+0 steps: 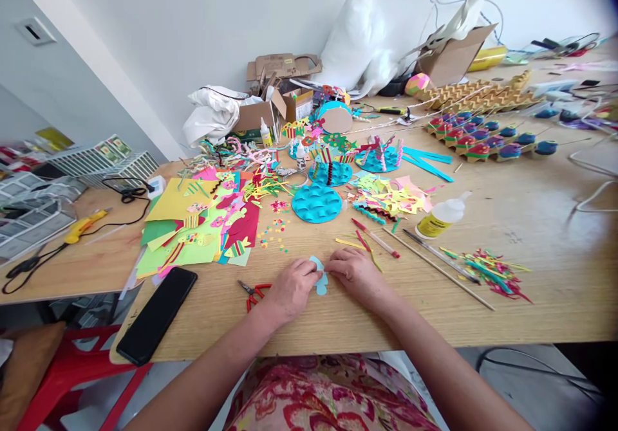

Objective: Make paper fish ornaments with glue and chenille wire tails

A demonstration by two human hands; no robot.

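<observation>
Between my hands, near the table's front edge, is a small light blue paper cutout (321, 287) with rounded lobes. My left hand (295, 287) presses its closed fingertips onto the cutout's left side. From the right, my right hand (356, 275) has its fingers curled together at the cutout's edge; the fingers cover part of the paper. Red-handled pliers (252, 294) lie just left of my left hand. Beyond my right hand are thin red and yellow paper strips (367, 248) and a red pen (375, 238). A blue scalloped disc (316, 204) lies farther back.
A black phone (157, 315) lies at the front left, below coloured paper sheets and fish cutouts (203, 225). On the right are a glue bottle (441, 215), a wooden stick (439, 269) and paper shreds (492, 271). Egg trays (483, 96) and cardboard boxes (261, 116) stand behind.
</observation>
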